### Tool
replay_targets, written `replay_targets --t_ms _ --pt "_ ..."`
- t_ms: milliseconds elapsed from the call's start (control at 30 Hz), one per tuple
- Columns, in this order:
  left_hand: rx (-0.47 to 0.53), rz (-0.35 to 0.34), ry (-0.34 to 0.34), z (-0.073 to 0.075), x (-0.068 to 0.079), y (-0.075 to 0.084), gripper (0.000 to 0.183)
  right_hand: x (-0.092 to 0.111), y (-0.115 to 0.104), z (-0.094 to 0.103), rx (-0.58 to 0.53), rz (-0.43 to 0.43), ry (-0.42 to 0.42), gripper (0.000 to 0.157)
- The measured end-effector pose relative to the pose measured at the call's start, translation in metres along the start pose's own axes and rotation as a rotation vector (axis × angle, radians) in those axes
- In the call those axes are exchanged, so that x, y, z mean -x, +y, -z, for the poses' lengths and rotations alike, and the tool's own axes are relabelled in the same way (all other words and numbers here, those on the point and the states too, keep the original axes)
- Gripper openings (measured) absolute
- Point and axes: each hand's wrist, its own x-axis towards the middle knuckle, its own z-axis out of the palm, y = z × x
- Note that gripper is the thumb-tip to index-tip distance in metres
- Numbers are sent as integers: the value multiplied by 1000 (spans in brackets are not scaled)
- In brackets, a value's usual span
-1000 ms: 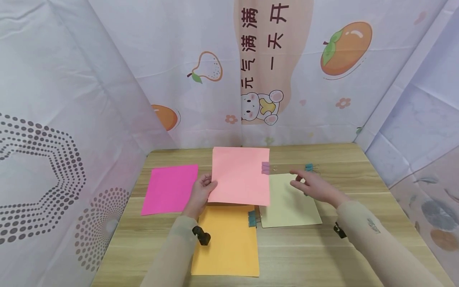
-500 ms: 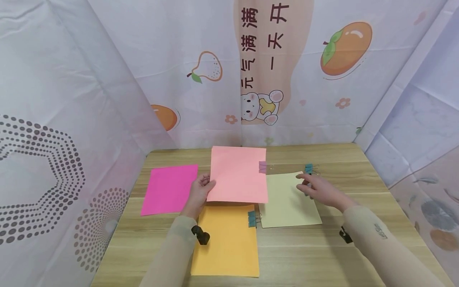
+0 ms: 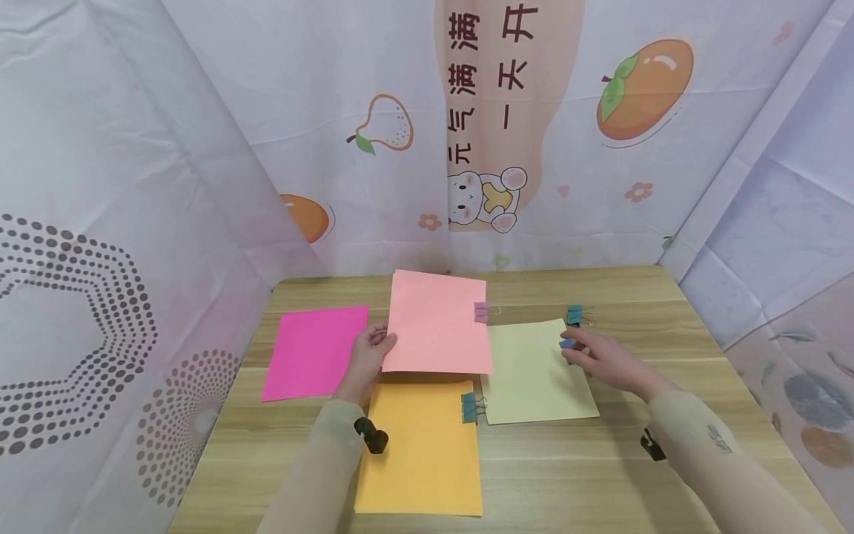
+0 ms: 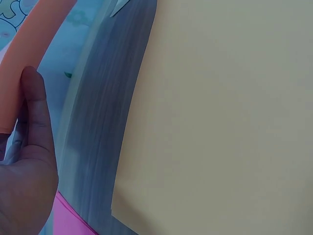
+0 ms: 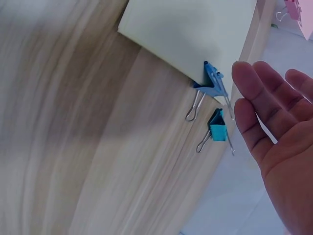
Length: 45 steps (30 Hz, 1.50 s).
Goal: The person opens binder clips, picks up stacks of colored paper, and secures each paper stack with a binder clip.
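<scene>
My left hand (image 3: 369,357) pinches the left edge of a pink paper stack (image 3: 437,322), thumb on top, holding it raised above the table. A purple binder clip (image 3: 480,311) grips the stack's right edge. In the left wrist view the thumb (image 4: 34,88) presses along that stack's edge. My right hand (image 3: 603,360) hovers over the right edge of a pale yellow paper stack (image 3: 537,378), fingers loosely bent and holding nothing. Close by its fingertips, a blue binder clip (image 5: 213,83) sits on that stack's edge. A teal binder clip (image 5: 218,126) stands on the wood beside it.
An orange paper stack (image 3: 419,460) with a teal binder clip (image 3: 469,408) on its right edge lies in front. Magenta paper (image 3: 316,352) lies at the left. Printed curtains (image 3: 373,59) rise behind and beside the wooden table (image 3: 640,304).
My right hand has moved right, from over the pale yellow stack to near the blue clip. My left hand has shifted the pink stack slightly left and tilted it.
</scene>
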Motion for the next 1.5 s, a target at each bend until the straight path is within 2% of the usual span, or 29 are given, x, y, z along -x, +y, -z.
replay_targets --t_ms 833,1100,1367,1500 --pt "-39 64 14 3 4 -5 31 17 19 -1 3 -5 41 51" --pt "-41 85 36 3 5 -6 39 18 25 -2 9 4 54 48" --pt "-154 60 51 6 5 -8 40 20 27 -1 14 -14 50 47" --pt "-160 63 61 7 6 -8 41 22 29 -1 14 -14 51 48"
